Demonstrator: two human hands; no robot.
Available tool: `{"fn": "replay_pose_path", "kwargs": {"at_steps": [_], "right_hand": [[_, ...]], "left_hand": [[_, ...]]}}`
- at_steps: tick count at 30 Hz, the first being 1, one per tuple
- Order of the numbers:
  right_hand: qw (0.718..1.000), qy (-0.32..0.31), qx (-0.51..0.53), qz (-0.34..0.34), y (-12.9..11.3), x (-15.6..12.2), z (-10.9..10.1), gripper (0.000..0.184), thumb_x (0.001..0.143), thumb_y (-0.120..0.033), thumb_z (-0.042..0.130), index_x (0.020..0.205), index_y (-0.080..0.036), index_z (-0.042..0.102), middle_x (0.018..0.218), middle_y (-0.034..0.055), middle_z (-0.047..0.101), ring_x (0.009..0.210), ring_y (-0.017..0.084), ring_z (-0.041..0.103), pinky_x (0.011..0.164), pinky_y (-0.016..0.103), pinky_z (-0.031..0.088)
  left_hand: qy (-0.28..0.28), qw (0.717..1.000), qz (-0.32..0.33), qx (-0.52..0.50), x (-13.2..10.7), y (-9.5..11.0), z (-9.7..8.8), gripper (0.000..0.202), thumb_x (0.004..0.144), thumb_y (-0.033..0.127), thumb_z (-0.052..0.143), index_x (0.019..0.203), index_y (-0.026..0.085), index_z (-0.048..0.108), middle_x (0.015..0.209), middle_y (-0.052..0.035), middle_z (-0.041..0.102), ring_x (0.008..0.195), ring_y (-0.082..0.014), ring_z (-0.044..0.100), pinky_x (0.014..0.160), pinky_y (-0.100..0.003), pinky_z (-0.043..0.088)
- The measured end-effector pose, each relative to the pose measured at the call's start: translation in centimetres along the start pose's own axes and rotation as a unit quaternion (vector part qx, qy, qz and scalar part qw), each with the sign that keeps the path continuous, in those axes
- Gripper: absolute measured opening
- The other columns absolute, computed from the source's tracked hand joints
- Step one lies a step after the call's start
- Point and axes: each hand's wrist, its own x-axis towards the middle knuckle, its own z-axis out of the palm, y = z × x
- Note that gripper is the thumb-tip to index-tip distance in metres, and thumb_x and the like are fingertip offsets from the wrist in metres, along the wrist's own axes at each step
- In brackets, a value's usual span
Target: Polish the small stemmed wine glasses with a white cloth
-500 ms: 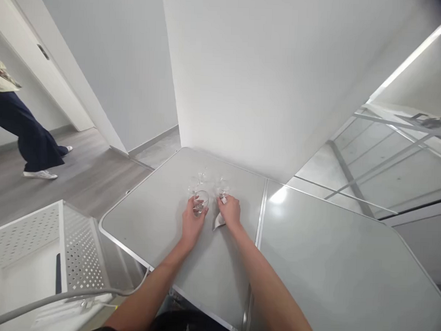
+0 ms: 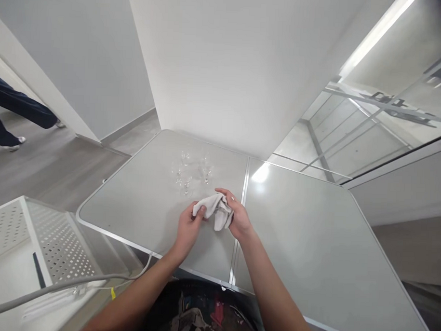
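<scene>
A white cloth (image 2: 212,204) is stretched between both hands, above the near part of the table's left panel. My left hand (image 2: 190,225) pinches its left end between thumb and fingers. My right hand (image 2: 237,215) grips the other end, where the cloth bunches and a fold hangs down. Whether anything sits inside the folds, I cannot tell. Just beyond the hands, several clear stemmed glasses (image 2: 186,186) stand grouped on the table; their outlines are faint.
The grey folding table (image 2: 139,201) has a metal seam down its middle and meets a white wall (image 2: 216,78). At left are a perforated white cabinet (image 2: 63,249), a grey cable (image 2: 93,278) and a person's dark trousers (image 2: 23,103). Glass panels (image 2: 348,136) stand right.
My left hand has let go of a glass and now holds the cloth. Both hands have come back from the glasses, and the cloth is more spread out. The person at left has moved leftward in view.
</scene>
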Motion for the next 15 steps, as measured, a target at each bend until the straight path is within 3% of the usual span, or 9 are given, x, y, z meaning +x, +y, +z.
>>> {"fn": "replay_pose_path", "kwargs": {"at_steps": [3,6,8,11,13,15], "right_hand": [[0.995,-0.075,-0.018,0.070,-1.2,-1.3,-1.6,0.044,0.080,-0.030,0.067,0.123,-0.024,0.067,0.110,0.0048,0.070,0.084,0.019,0.061,0.072,0.028,0.048],[0.981,-0.147,-0.080,0.097,-2.2,-2.3,-3.1,0.050,0.078,-0.029,0.067,0.128,-0.024,0.064,0.125,0.0076,0.066,0.096,0.023,0.063,0.078,0.031,0.049],[0.970,-0.167,-0.166,0.065,-2.5,-2.8,-3.4,0.062,0.078,-0.034,0.073,0.138,-0.027,0.057,0.130,0.0082,0.062,0.103,0.024,0.061,0.084,0.033,0.049],[0.934,-0.139,-0.327,-0.035,-2.0,-3.4,-2.4,0.093,0.069,-0.038,0.086,0.151,-0.034,0.041,0.138,0.0080,0.055,0.104,0.022,0.059,0.088,0.036,0.049],[0.912,-0.097,-0.383,-0.112,-1.1,-3.6,-1.4,0.078,0.074,-0.040,0.083,0.145,-0.032,0.050,0.128,0.0071,0.061,0.096,0.021,0.059,0.085,0.035,0.048],[0.913,-0.066,-0.370,-0.158,0.2,-3.5,-0.8,0.041,0.088,-0.044,0.069,0.125,-0.026,0.068,0.106,0.0057,0.068,0.086,0.019,0.059,0.080,0.033,0.047]], "left_hand": [[0.013,1.000,0.026,0.003,0.9,1.5,-0.7,0.034,0.087,0.050,0.065,0.083,0.016,0.066,0.074,-0.0005,0.060,0.070,-0.0137,0.053,0.065,-0.023,0.042],[-0.012,0.998,-0.001,-0.063,1.4,2.9,-1.3,0.035,0.085,0.050,0.068,0.080,0.017,0.059,0.072,0.0020,0.054,0.067,-0.0114,0.049,0.061,-0.021,0.039],[-0.011,0.995,-0.026,-0.092,1.6,3.6,-1.2,0.034,0.085,0.050,0.068,0.084,0.018,0.057,0.074,0.0027,0.053,0.067,-0.0108,0.049,0.059,-0.020,0.039],[0.013,0.998,-0.023,-0.059,1.5,4.3,-0.6,0.035,0.084,0.049,0.069,0.082,0.018,0.054,0.072,0.0036,0.051,0.064,-0.0095,0.048,0.058,-0.019,0.040],[0.017,0.999,-0.011,-0.044,1.5,4.4,0.0,0.036,0.085,0.050,0.070,0.084,0.018,0.054,0.071,0.0036,0.052,0.063,-0.0090,0.049,0.058,-0.019,0.040],[0.000,0.999,-0.019,-0.049,1.4,4.4,0.3,0.037,0.085,0.052,0.069,0.089,0.019,0.053,0.070,0.0040,0.053,0.058,-0.0086,0.050,0.053,-0.018,0.039]]}}
